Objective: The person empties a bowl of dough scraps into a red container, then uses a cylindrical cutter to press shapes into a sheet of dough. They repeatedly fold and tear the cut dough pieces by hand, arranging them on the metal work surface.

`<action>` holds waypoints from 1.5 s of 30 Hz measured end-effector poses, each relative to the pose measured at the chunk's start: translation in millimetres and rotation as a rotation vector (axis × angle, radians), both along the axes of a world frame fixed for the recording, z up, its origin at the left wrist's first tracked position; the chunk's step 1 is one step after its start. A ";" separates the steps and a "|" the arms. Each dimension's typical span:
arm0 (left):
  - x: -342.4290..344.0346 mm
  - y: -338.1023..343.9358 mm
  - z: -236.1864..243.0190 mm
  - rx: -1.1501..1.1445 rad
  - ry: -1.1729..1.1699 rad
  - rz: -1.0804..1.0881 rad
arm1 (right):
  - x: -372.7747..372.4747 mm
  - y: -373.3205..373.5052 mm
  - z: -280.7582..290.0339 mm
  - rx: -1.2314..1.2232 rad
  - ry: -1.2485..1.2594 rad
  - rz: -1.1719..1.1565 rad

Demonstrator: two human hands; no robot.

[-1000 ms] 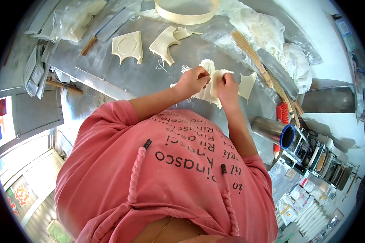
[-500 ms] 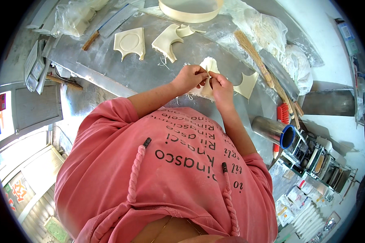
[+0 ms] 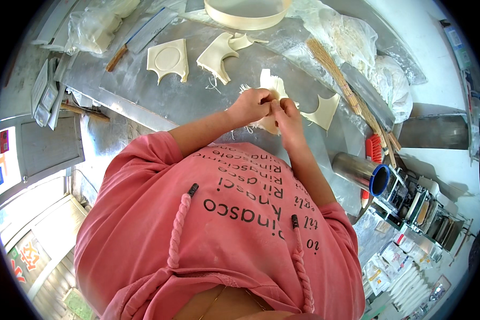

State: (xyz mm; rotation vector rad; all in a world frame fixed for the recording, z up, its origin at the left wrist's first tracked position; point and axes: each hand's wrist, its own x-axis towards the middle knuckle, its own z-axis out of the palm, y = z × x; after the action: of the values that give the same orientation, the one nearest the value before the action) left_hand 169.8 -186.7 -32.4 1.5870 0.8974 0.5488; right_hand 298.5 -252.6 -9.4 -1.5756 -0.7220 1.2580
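Note:
My left hand (image 3: 250, 105) and my right hand (image 3: 288, 118) meet over the metal table, fingers closed and pinching together. Pale dough (image 3: 272, 84) sticks up beyond my fingertips, and more of it with frayed edges shows below and beside them. The exact pinch is hidden behind my fingers. Just right of my right hand lies a dough offcut (image 3: 324, 112) with a curved cutout. Farther off to the left rest a squarish dough piece (image 3: 168, 60) marked with a circle and a curved dough scrap (image 3: 217, 56).
A round pale ring (image 3: 248, 20) stands at the far edge. A wooden-handled blade (image 3: 144, 33) lies far left. On the right are a straw brush (image 3: 333, 74), plastic sheeting (image 3: 352, 40), a red brush (image 3: 374, 148) and a metal cylinder (image 3: 357, 170) near my right arm.
My fingers have drawn closer together and curled more over the dough. More of the dough's upper end now stands up past them. The other pieces have stayed put.

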 end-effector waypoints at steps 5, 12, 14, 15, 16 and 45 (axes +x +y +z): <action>-6.1 2.6 6.4 -0.429 -0.269 0.070 | 21.6 3.3 -20.6 0.066 0.262 -0.131; -15.5 0.1 15.7 -1.039 -0.425 0.244 | 23.9 3.0 -14.4 0.067 0.079 -0.039; -8.9 -6.1 22.2 -1.158 -0.393 0.161 | 12.4 3.8 -10.0 0.044 -0.197 0.053; -8.1 -6.7 18.7 -1.119 -0.363 0.093 | 10.5 4.7 -14.1 0.050 -0.291 0.088; -7.7 -5.3 14.6 -1.141 -0.349 0.127 | 9.2 5.0 -17.6 0.058 -0.384 0.126; -20.0 -19.5 -33.0 0.622 0.232 0.068 | 40.1 -21.0 -48.8 0.290 -0.904 0.273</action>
State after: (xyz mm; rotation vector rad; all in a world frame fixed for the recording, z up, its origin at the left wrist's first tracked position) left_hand 149.8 -206.2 -65.5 2.2225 1.0135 0.7498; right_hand 338.6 -273.6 -58.2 -1.8081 -1.6450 0.5150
